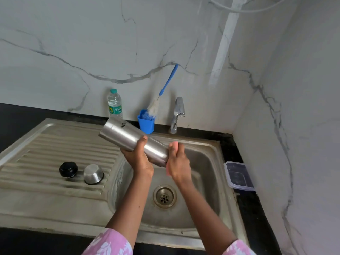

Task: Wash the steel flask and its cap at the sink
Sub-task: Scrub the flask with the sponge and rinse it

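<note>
Steel flask (127,138) aslant in left hand (139,161) over sink (204,183), pink pad (174,144) in right hand (180,163).

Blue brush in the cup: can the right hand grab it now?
Probably not yet: the right hand grips a pink sponge against the flask. Once freed, nothing seems to block the brush.

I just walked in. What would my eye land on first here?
The shiny steel flask, tilted above the sink basin: the left hand grips its middle, the right hand holds a pink pad at its lower end. On the ribbed drainboard to the left, a black cap and a steel cup sit side by side. Behind, a blue-handled brush stands in a blue holder.
</note>
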